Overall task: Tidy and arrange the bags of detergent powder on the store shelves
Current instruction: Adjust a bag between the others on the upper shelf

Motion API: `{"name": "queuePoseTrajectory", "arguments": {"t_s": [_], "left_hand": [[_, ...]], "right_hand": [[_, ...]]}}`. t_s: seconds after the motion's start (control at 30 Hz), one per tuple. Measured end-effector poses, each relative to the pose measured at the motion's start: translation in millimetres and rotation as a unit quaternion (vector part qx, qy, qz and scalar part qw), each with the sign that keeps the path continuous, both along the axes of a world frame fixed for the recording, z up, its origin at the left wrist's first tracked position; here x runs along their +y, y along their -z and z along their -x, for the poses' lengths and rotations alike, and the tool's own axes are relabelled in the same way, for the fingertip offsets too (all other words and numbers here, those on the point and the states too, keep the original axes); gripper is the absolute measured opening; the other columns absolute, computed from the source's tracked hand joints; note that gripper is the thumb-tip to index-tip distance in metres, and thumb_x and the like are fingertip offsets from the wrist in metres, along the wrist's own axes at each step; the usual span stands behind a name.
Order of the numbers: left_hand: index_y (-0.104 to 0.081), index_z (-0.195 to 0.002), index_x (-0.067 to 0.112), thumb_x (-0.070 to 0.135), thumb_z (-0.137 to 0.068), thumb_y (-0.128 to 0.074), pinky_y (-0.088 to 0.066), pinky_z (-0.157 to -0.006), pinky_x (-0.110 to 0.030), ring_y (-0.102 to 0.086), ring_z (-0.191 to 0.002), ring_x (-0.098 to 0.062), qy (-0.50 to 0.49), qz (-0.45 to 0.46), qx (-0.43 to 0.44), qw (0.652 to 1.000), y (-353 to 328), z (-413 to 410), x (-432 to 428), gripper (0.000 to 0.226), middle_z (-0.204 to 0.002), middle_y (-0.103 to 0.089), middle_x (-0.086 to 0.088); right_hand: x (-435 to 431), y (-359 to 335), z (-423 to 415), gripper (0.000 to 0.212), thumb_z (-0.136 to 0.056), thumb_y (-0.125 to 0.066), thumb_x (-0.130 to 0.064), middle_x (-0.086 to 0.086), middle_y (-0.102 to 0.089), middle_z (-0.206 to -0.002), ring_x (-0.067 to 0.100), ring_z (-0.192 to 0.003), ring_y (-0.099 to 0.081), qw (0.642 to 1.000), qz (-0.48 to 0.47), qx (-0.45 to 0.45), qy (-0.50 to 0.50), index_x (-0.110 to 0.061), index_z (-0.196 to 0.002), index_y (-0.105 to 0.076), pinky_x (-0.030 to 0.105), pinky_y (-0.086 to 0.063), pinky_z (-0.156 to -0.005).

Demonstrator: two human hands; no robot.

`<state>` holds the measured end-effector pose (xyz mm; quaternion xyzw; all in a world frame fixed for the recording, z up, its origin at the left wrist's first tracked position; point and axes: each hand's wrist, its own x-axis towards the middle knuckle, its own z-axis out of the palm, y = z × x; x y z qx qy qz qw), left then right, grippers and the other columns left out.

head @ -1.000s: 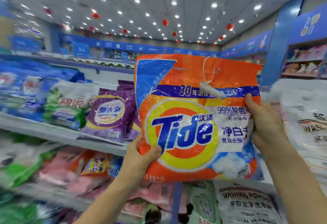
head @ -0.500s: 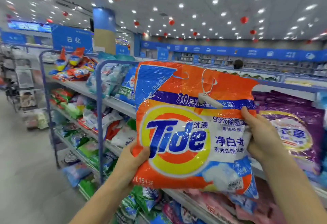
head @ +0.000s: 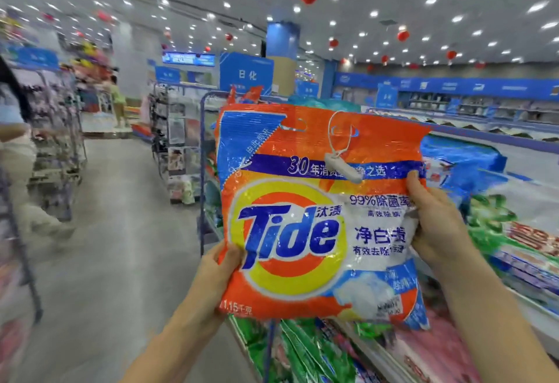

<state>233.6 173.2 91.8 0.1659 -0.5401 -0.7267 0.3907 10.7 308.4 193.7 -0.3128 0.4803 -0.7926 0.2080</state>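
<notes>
Holds an orange Tide bag [head: 317, 216] upright with both hands, gripping its lower left edge with the left hand [head: 217, 273] and its right edge with the right hand [head: 435, 222]. Shows a white tag [head: 343, 167] on a loop hanging over the bag's blue band [head: 269, 167]. Looks past it onto shelves [head: 381, 352] of green bags [head: 302, 349] and pink bags [head: 429, 349], with grey aisle floor [head: 121, 246] at left

Fingers of left hand [head: 219, 264] and right hand [head: 435, 225] hidden behind Tide bag [head: 302, 225]. Shelf bags [head: 514, 231] at right smeared, probably detergent, labels unreadable. Person [head: 18, 152] cut off by left edge.
</notes>
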Motion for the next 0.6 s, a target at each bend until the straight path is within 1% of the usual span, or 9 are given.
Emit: {"name": "queuePoseTrajectory", "arguments": {"t_s": [0.1, 0.17, 0.23, 0.33, 0.37, 0.43, 0.5, 0.57, 0.6], "left_hand": [[-0.059, -0.104, 0.005, 0.067, -0.007, -0.084, -0.059, -0.056, -0.034, -0.072, -0.068, -0.027, -0.044, 0.004, 0.009, 0.999, -2.4, 5.1, -50.3, 0.118, -0.085, -0.074, -0.015], [-0.061, -0.097, 0.007, 0.065, -0.004, -0.084, -0.058, -0.053, -0.033, -0.071, -0.063, -0.024, -0.070, -0.003, 0.024, 0.997, -5.4, 11.0, -84.2, 0.112, -0.079, -0.074, -0.013], [-0.063, -0.092, 0.009, 0.063, -0.003, -0.085, -0.057, -0.049, -0.031, -0.071, -0.060, -0.023, -0.095, -0.016, 0.041, 0.994, -9.3, 17.2, -118.2, 0.106, -0.075, -0.074, -0.011], [-0.063, -0.093, 0.007, 0.065, -0.004, -0.085, -0.056, -0.048, -0.030, -0.071, -0.060, -0.023, -0.139, -0.016, 0.045, 0.989, -13.5, 25.9, -170.1, 0.108, -0.074, -0.074, -0.011], [-0.063, -0.093, 0.007, 0.065, -0.005, -0.085, -0.056, -0.048, -0.030, -0.071, -0.061, -0.023, -0.153, -0.018, 0.047, 0.987, -13.1, 27.9, -186.6, 0.109, -0.075, -0.074, -0.012], [-0.063, -0.097, 0.007, 0.065, -0.008, -0.085, -0.057, -0.051, -0.033, -0.072, -0.065, -0.025, -0.170, -0.028, 0.054, 0.984, -10.6, 30.6, -219.0, 0.109, -0.081, -0.074, -0.013], [-0.064, -0.102, 0.009, 0.066, -0.013, -0.086, -0.059, -0.058, -0.039, -0.072, -0.075, -0.029, -0.182, -0.041, 0.059, 0.981, -8.0, 31.6, -251.0, 0.108, -0.091, -0.074, -0.015], [-0.066, -0.104, 0.011, 0.067, -0.018, -0.086, -0.059, -0.069, -0.047, -0.071, -0.085, -0.033, -0.197, -0.051, 0.062, 0.977, -5.5, 31.5, -284.9, 0.105, -0.101, -0.072, -0.017], [-0.067, -0.104, 0.011, 0.068, -0.020, -0.086, -0.057, -0.074, -0.049, -0.070, -0.088, -0.034, -0.204, -0.056, 0.062, 0.975, -4.7, 31.5, -301.7, 0.104, -0.104, -0.071, -0.018]], "right_hand": [[-67.4, 2.8, 17.7, 0.031, -0.085, -0.054, -0.037, 0.001, -0.073, -0.076, 0.013, -0.066, -0.070, 0.999, -0.015, -0.002, -0.036, -0.009, -0.097, -0.060, 0.025, -0.055, -0.052], [-112.3, 2.1, 27.3, 0.039, -0.079, -0.058, -0.044, 0.003, -0.074, -0.083, 0.015, -0.073, -0.071, 0.997, -0.019, 0.003, -0.078, -0.010, -0.098, -0.063, 0.029, -0.058, -0.059], [-154.3, -2.2, 34.7, 0.047, -0.065, -0.063, -0.057, 0.003, -0.074, -0.091, 0.017, -0.083, -0.071, 0.990, -0.027, 0.018, -0.140, -0.018, -0.089, -0.073, 0.034, -0.059, -0.072], [-212.2, -2.3, 40.8, 0.043, -0.056, -0.058, -0.060, -0.001, -0.075, -0.090, 0.014, -0.084, -0.071, 0.966, -0.004, 0.030, -0.256, -0.026, -0.071, -0.078, 0.031, -0.059, -0.070], [-232.2, 1.2, 43.4, 0.047, -0.052, -0.064, -0.065, 0.000, -0.074, -0.095, 0.014, -0.088, -0.070, 0.960, -0.007, 0.037, -0.277, -0.027, -0.077, -0.078, 0.032, -0.058, -0.073], [-273.7, 17.0, 51.8, 0.078, -0.039, -0.074, -0.076, 0.004, -0.070, -0.109, 0.019, -0.101, -0.067, 0.955, -0.032, 0.034, -0.294, -0.026, -0.100, -0.074, 0.040, -0.055, -0.085], [-315.4, 36.9, 58.3, 0.104, -0.040, -0.071, -0.081, 0.009, -0.062, -0.126, 0.025, -0.112, -0.061, 0.941, -0.072, 0.030, -0.330, -0.024, -0.126, -0.058, 0.049, -0.047, -0.096], [-355.3, 53.4, 61.7, 0.111, -0.043, -0.070, -0.082, 0.015, -0.057, -0.130, 0.028, -0.112, -0.061, 0.925, -0.136, 0.031, -0.353, -0.025, -0.134, -0.047, 0.055, -0.044, -0.097], [-374.2, 59.5, 61.6, 0.105, -0.044, -0.072, -0.078, 0.012, -0.063, -0.122, 0.026, -0.105, -0.065, 0.919, -0.161, 0.035, -0.359, -0.026, -0.132, -0.048, 0.053, -0.049, -0.091]]}}
